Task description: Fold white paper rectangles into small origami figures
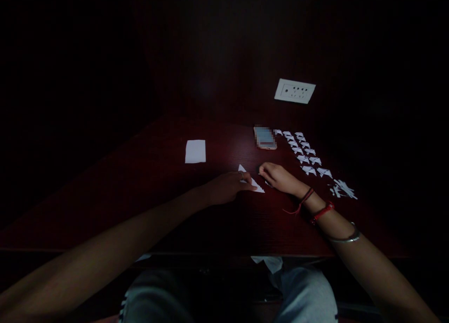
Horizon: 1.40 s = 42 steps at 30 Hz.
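Observation:
A white sheet of paper folded into a triangle (260, 189) lies on the dark red table, its edge slightly ragged near the right corner. My left hand (228, 187), a ring on one finger, grips it with thumb and fingers closed on it and covers its middle. Just to the right, my right hand (278, 177) is closed in a pinch, apart from the triangle. Slivers of white paper (268, 183) peek out beside its fingers; most of that piece is hidden by the hand.
A stack of white paper (195, 151) lies left of centre. Behind my hands is a phone (265, 137). Rows of small folded paper pieces (303, 159) run along the right, with a pile of paper strips (343, 189) nearer me. A wall socket (294, 91) sits above the table.

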Each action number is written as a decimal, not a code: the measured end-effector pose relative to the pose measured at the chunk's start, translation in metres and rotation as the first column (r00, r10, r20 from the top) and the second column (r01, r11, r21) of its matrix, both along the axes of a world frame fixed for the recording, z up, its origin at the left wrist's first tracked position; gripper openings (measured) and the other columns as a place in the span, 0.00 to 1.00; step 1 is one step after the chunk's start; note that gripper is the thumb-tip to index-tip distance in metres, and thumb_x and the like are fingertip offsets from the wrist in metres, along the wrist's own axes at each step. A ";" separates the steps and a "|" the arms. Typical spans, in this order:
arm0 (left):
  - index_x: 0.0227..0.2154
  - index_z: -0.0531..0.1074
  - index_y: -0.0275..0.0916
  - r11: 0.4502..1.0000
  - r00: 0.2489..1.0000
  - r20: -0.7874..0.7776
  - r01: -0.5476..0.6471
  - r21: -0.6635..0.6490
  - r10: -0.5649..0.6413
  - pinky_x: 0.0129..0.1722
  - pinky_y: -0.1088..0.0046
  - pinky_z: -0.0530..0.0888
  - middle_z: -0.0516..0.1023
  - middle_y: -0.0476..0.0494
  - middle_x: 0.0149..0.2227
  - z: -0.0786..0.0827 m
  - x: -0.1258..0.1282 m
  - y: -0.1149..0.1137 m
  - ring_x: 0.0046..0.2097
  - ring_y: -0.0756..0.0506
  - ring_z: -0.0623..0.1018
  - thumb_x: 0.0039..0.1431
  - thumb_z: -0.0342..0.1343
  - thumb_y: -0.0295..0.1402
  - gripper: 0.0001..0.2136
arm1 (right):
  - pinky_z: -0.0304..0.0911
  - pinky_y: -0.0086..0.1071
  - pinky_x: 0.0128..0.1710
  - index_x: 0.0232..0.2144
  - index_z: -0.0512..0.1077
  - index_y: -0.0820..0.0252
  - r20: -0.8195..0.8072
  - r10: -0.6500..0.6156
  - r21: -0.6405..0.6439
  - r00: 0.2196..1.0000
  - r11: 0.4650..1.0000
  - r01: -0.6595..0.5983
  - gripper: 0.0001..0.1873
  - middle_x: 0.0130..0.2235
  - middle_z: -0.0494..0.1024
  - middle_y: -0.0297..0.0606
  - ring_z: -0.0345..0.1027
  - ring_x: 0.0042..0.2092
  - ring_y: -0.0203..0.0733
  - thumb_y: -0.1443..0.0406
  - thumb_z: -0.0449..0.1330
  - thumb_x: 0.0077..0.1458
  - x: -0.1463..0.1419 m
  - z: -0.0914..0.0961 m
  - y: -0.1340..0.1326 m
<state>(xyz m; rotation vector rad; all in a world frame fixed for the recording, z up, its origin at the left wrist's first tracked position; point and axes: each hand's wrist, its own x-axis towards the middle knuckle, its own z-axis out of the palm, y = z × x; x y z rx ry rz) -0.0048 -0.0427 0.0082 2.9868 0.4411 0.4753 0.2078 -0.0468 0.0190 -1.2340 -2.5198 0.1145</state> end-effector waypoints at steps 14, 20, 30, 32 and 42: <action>0.40 0.63 0.38 0.963 0.991 -0.019 -0.121 0.241 0.129 0.40 0.71 0.62 0.63 0.43 0.42 0.010 0.003 -0.006 0.41 0.47 0.65 0.55 0.41 0.24 0.11 | 0.54 0.25 0.30 0.31 0.65 0.63 0.008 0.082 -0.273 0.997 0.959 -0.077 0.08 0.28 0.69 0.36 0.61 0.29 0.32 0.65 0.50 0.50 0.025 0.019 -0.018; 0.39 0.63 0.38 0.949 0.993 -0.056 -0.079 0.304 0.101 0.40 0.71 0.62 0.64 0.44 0.41 0.014 0.008 -0.010 0.41 0.48 0.65 0.57 0.40 0.28 0.10 | 0.54 0.27 0.33 0.26 0.65 0.63 0.124 0.039 -0.172 0.992 0.985 -0.017 0.06 0.29 0.69 0.38 0.61 0.31 0.33 0.70 0.48 0.50 0.015 0.009 -0.017; 0.38 0.64 0.38 0.971 0.999 0.010 0.050 0.234 -0.054 0.41 0.72 0.62 0.65 0.46 0.41 0.029 0.102 -0.002 0.41 0.49 0.67 0.52 0.42 0.22 0.12 | 0.54 0.26 0.27 0.29 0.65 0.64 0.069 -0.437 0.044 0.897 0.899 0.435 0.07 0.28 0.70 0.40 0.61 0.28 0.35 0.68 0.49 0.48 0.119 0.053 -0.059; 0.38 0.65 0.39 0.975 0.995 0.034 0.081 0.208 -0.090 0.41 0.72 0.63 0.65 0.46 0.42 0.028 0.137 -0.003 0.41 0.49 0.67 0.51 0.42 0.21 0.13 | 0.53 0.25 0.26 0.28 0.68 0.65 0.174 -0.608 0.043 0.775 0.791 0.611 0.08 0.27 0.71 0.40 0.62 0.27 0.35 0.69 0.49 0.47 0.148 0.053 -0.066; 0.37 0.66 0.38 0.978 0.995 0.017 0.094 0.186 -0.099 0.41 0.71 0.63 0.66 0.45 0.40 0.025 0.144 0.005 0.41 0.48 0.67 0.49 0.42 0.21 0.14 | 0.51 0.24 0.23 0.23 0.73 0.64 0.339 -0.688 -0.007 0.642 0.681 0.733 0.11 0.26 0.74 0.40 0.64 0.26 0.34 0.71 0.50 0.43 0.175 0.041 -0.070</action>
